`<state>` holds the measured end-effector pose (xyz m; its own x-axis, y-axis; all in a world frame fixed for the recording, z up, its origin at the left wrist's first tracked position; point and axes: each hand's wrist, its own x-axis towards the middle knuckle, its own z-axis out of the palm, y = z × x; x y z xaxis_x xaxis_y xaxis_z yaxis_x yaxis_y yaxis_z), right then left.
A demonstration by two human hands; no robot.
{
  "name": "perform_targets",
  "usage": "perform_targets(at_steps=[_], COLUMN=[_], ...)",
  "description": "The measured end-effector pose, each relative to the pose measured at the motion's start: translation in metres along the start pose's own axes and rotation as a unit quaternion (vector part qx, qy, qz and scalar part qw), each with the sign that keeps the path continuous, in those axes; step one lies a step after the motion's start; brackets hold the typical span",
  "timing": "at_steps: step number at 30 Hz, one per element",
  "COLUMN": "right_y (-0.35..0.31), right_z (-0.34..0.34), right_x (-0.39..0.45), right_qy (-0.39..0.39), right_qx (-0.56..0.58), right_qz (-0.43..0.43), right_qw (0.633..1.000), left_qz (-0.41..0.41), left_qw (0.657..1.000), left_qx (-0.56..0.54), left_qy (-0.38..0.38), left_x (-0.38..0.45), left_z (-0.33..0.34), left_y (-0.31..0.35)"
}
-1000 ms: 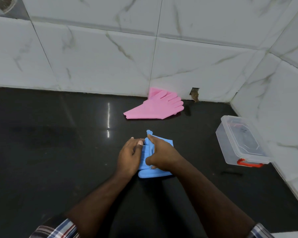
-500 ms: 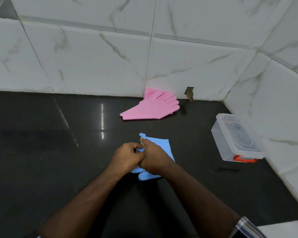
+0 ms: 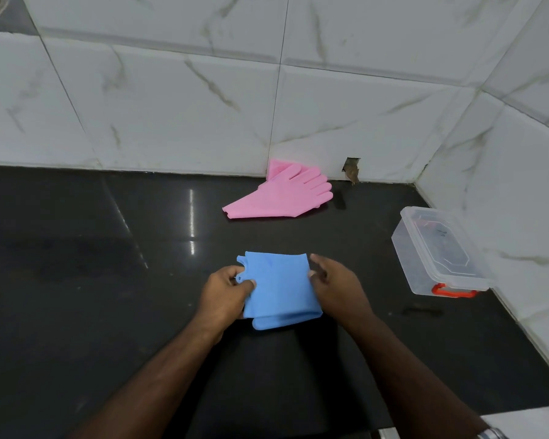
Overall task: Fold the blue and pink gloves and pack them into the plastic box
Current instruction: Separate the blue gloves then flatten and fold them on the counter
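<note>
Setting: a glossy black countertop (image 3: 76,264) fills the lower two thirds of the frame; white marble-veined wall tiles (image 3: 171,99) run across the top and down the right edge, meeting in a corner at upper right.

Blue gloves: a flat, roughly square blue bundle (image 3: 279,289) lies on the counter at centre frame, with a few blue glove fingertips showing at its upper left corner and a rounded lower layer showing along its near edge. Whether it holds one glove or a pair cannot be told.

Left hand: the left hand (image 3: 225,293) grips the left edge of the bundle, thumb on top and fingers curled round or under the edge.

Right hand: the right hand (image 3: 336,283) sits at the right edge, fingers loosely bent, tips at or touching the blue edge; a definite pinch cannot be made out.

Pink gloves: the pink gloves (image 3: 282,194) lie flat and unfolded at upper centre, fingertips towards the wall, well apart from the blue bundle.

Plastic box: a clear plastic box (image 3: 438,251) with a red latch (image 3: 454,291) stands at right of frame beside the side wall; its clear lid appears to be on.

Step in hand: judged to be the folding of the blue gloves, partly done; pink untouched, nothing packed.

Next move: probably another fold to bring the bundle within the box's width, holding the springy layers together; the lid must come off before packing.
</note>
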<state>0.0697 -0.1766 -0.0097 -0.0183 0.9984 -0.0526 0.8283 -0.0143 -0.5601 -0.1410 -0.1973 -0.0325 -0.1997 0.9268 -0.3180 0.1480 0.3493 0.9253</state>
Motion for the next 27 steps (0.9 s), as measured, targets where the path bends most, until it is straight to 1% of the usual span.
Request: perform_targets(at_steps=[2,3,8,12,17,24,27], right_y=[0.014,0.018,0.021,0.019,0.013,0.01,0.012], right_z=[0.013,0.019,0.032,0.041,0.055,0.062,0.057], right_x=[-0.004,-0.005,-0.005,-0.008,-0.015,-0.018,-0.015], right_qy=[-0.05,-0.057,-0.046,-0.062,-0.078,-0.075,-0.099], right_qx=[-0.023,-0.033,-0.138,-0.181,-0.181,-0.213,-0.189], right_qz=[0.001,-0.005,-0.03,-0.036,-0.027,-0.028,-0.027], right_qw=[0.998,0.998,0.989,0.981,0.98,0.974,0.977], left_qz=[0.004,0.008,0.004,-0.002,0.03,0.026,0.024], left_qw=[1.0,1.0,0.999,0.998,0.996,0.993,0.992], left_qx=[0.0,0.002,0.011,0.014,0.063,0.1,0.099], left_qy=[0.013,0.018,0.047,0.054,0.049,0.063,0.068], left_x=[-0.002,-0.002,-0.006,-0.005,-0.007,-0.01,-0.009], left_z=[0.001,0.002,0.003,0.006,0.01,0.013,0.013], left_y=[-0.003,-0.004,-0.006,-0.013,-0.017,-0.017,-0.018])
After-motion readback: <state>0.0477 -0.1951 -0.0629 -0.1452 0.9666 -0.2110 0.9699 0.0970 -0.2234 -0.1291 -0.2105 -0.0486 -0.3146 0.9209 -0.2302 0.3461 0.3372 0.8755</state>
